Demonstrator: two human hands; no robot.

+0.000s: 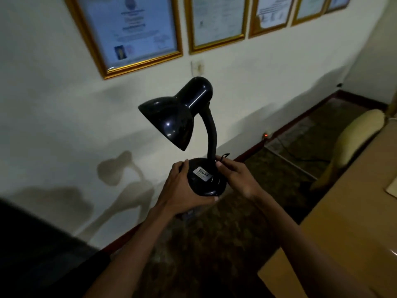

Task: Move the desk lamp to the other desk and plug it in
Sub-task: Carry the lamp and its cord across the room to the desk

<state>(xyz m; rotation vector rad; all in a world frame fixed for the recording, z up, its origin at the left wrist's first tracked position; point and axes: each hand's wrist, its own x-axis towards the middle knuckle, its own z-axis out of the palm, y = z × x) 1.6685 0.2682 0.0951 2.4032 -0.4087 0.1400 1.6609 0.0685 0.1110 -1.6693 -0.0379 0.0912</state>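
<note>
Both forearms reach forward: left hand (182, 188) cups the desk lamp (193, 136) base from beneath, right hand (235, 176) fingers pinch its cord. Lamp held in mid-air, upright. Glossy shade likely slippery; weighted base is the sound hold.

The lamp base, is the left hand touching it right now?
Touching. The head view shows the left hand cupped under and around the lamp base, thumb pressed on its top edge, with no gap.

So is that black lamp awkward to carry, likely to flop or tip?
Probably top-heavy: the shade leans out past the round base. The thin bent neck may wobble. Both hands, left and right, grip the base, which looks glossy, perhaps slippery.
</note>
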